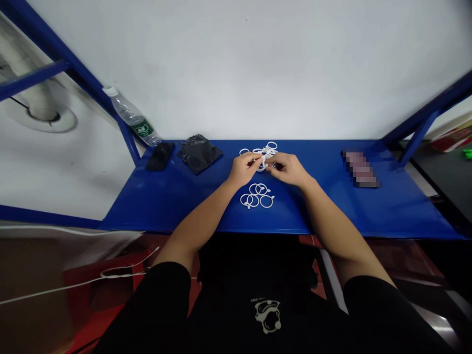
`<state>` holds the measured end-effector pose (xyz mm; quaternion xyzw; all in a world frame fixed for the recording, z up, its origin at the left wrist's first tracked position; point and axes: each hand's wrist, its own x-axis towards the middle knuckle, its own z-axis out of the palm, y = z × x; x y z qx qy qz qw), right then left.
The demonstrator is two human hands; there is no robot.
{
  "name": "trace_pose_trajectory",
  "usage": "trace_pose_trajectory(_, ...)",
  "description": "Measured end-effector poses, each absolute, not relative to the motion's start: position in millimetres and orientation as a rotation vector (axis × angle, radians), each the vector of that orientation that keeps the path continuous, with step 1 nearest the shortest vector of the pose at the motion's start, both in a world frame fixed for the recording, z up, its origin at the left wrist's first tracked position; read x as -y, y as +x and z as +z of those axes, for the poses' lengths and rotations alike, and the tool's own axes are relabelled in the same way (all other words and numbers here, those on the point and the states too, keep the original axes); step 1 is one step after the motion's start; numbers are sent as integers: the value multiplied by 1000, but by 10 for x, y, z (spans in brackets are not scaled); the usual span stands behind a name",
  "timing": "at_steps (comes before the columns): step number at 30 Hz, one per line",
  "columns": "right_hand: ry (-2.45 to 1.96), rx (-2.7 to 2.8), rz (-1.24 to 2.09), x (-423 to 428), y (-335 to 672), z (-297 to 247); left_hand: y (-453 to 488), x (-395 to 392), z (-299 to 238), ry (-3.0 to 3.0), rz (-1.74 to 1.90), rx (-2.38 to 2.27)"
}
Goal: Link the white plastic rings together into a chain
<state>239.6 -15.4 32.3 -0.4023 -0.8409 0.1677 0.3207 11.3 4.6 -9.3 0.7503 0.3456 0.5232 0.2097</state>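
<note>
Both my hands meet over the middle of the blue table, with a white plastic ring (261, 167) between their fingertips. My left hand (244, 169) pinches it from the left. From the right, the thumb and fingers of my right hand (286, 168) close on its small tab. Just beyond my fingers lies a loose pile of white rings (272, 146), partly hidden by the hands. Closer to me, several more white rings (253, 199), each with a small tab, lie flat and overlap one another.
The blue table (177, 206) ends at a white wall. A black phone (160, 156), a crumpled black plastic bag (199, 153) and a leaning clear bottle (132, 118) are at the left. A pixelated flat object (361, 169) lies at the right. Blue metal posts (416, 137) flank the table.
</note>
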Motion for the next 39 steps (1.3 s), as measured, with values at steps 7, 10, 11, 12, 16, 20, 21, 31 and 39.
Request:
trace_pose_trajectory(7, -1092, 2072, 469, 191, 2371, 371, 114, 19, -28, 2266, 1410, -951)
trace_pose_trajectory(10, -1060, 2070, 535, 187, 2369, 372, 94, 11, -30, 2312, 1361, -932)
trace_pose_trajectory(11, -1044, 2076, 553, 183, 2374, 372, 87, 7, -32, 2324, 1342, -923)
trace_pose_trajectory(12, -1030, 2083, 567, 179, 2380, 373, 80, 4, -33, 2332, 1325, -917)
trace_pose_trajectory(16, -1023, 2120, 599, 164, 2397, 368, 66, -4, -37, 2351, 1265, -913)
trace_pose_trajectory(20, -1065, 2124, 649, 151, 2408, 352, 60, -7, -33, 2373, 1149, -960)
trace_pose_trajectory(21, -1079, 2121, 675, 144, 2419, 347, 55, -7, -26, 2384, 1128, -962)
trace_pose_trajectory(31, -1413, 2171, 356, -93, 2687, 198, 60, 120, 116, 2564, 942, -745)
trace_pose_trajectory(39, -1497, 2173, 294, -136, 2626, 56, 320, 317, 11, 2639, 569, -589)
